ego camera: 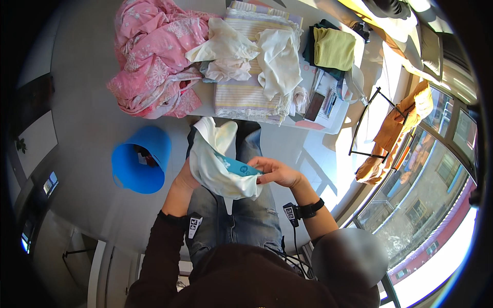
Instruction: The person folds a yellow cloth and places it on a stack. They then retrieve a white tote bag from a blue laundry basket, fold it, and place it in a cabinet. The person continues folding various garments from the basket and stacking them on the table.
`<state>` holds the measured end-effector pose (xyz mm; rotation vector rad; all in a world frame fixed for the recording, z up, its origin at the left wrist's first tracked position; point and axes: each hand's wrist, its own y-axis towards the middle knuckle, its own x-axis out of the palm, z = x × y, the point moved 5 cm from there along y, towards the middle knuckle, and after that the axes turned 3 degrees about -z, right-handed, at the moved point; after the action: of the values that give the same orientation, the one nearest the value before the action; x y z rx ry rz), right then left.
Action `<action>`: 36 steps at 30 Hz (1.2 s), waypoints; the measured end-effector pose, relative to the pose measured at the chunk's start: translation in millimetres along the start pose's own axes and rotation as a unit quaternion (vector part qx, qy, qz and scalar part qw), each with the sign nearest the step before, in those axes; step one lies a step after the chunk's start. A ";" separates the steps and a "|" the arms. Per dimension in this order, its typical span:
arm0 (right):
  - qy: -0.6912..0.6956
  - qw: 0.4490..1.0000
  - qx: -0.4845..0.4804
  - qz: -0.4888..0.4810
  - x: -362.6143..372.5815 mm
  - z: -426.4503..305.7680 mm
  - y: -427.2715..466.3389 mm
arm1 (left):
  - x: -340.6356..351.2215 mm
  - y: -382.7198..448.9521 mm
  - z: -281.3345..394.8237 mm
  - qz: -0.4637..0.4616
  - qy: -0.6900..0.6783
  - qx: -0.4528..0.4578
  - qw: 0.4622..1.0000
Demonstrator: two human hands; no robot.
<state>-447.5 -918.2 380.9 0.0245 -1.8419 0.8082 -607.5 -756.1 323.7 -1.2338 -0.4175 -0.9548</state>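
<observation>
A pale cream cloth garment (pixel 231 183) hangs over my lap, with a printed teal band (pixel 242 168) showing along its opening. My left hand (pixel 188 174) supports its left side; those fingers are hidden behind the fabric. At the right end of the band, my right hand (pixel 278 171) pinches the edge between thumb and fingers. Beyond my knees stands a table. On it, a cream cloth piece (pixel 227 40) and another white garment (pixel 280 61) lie over a folded striped cloth (pixel 242 96) with a lacy fringe.
A pink snowflake-print blanket (pixel 158 57) is heaped at the table's left. Folded yellow-green cloth (pixel 334 48), a phone (pixel 315 106) and pens (pixel 330 103) lie at the right. On the floor stands a blue bucket (pixel 140 175) with dark items inside. Orange cloth (pixel 393 131) covers a black-framed chair near the window.
</observation>
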 end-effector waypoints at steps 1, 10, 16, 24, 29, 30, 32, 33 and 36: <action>-0.086 0.996 -0.011 0.006 -0.2 -8.2 -1.6 | 8.9 -7.5 7.1 -0.028 0.056 -0.010 0.998; -0.323 0.927 -0.179 0.069 77.3 -39.1 -7.7 | 119.6 -28.1 54.1 0.005 0.533 0.023 0.846; -0.292 0.926 -0.186 0.150 105.7 -58.6 -12.4 | 135.2 -57.4 76.9 0.058 0.529 0.051 0.845; -0.219 0.968 -0.060 -0.109 189.8 -84.2 -47.1 | 132.1 -85.5 124.1 -0.201 0.557 0.041 0.804; -0.351 0.883 -0.066 -0.305 241.7 -118.7 -82.7 | 129.9 -60.7 146.3 -0.170 0.355 0.009 0.919; -0.430 0.850 -0.037 -0.302 243.4 -114.3 -85.4 | 135.5 -55.6 162.0 -0.161 0.400 0.099 0.897; -0.505 0.825 0.030 -0.253 235.9 -102.0 -83.6 | 150.0 -50.1 194.2 -0.125 0.432 0.255 0.856; -0.521 0.817 0.034 -0.245 232.9 -93.9 -83.5 | 157.5 -55.7 209.5 -0.107 0.417 0.322 0.843; -0.666 0.739 0.070 -0.074 195.9 -87.2 -74.7 | 197.6 -77.6 241.9 -0.234 0.328 0.344 0.848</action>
<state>-431.1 -860.9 600.0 1.0992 -3.0237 0.8655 -506.0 -610.9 592.3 -0.1015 -0.4559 -1.4072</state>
